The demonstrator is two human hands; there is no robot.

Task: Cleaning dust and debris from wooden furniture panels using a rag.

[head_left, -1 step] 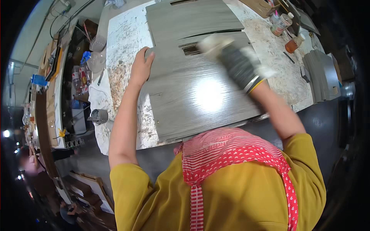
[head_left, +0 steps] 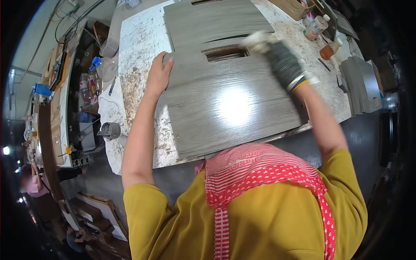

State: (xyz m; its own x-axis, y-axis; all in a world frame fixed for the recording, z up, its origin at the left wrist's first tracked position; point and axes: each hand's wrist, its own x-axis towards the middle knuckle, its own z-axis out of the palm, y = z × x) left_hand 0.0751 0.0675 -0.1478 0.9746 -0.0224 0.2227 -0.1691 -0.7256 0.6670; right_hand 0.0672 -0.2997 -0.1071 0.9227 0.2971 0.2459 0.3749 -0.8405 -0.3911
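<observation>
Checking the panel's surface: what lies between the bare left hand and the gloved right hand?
In the head view, bare grey wood-grain panel and its rectangular cutout lie between the left hand and right hand.

Bright overhead glare on the grey panel [head_left: 234, 106], dark fisheye-bent edges.

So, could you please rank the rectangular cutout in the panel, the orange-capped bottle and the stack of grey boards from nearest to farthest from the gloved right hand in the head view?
Measured from the right hand:
1. Rectangular cutout, just to its left in the grey panel.
2. Orange-capped bottle, to its right on the bench.
3. Stack of grey boards, farther right, at the bench's edge.
</observation>
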